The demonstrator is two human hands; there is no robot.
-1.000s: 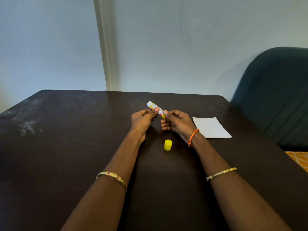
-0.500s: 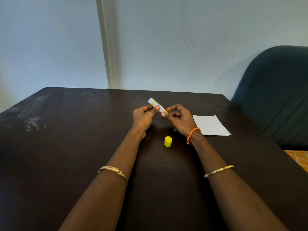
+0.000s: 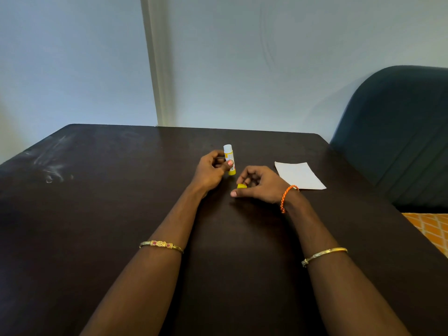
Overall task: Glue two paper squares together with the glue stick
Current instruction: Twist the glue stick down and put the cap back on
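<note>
Toward the left edge of the dark tabletop (image 3: 97, 214), pale smudges (image 3: 52, 169) are seen on the surface. Near the middle of the tabletop, the glue stick (image 3: 229, 159) is held upright by the left hand (image 3: 210, 171), whose thumb and fingers are curled round its lower body; the white tip is uppermost and the yellow base is lowest. A gold bracelet (image 3: 161, 245) with pink stones is worn on the left forearm. Just right of the stick, the yellow cap (image 3: 241, 186) is pinched by the curled fingers of the right hand (image 3: 258, 184), low over the tabletop; whether the cap touches the surface cannot be told. An orange braided band (image 3: 287, 197) is worn at the right wrist and a plain gold bangle (image 3: 323, 255) further up that forearm. Beside the right hand, toward the right edge, white paper (image 3: 299, 175) is laid flat; whether one sheet or two is stacked cannot be told. Beyond the right edge, a dark teal chair back (image 3: 400, 129) is seen.
</note>
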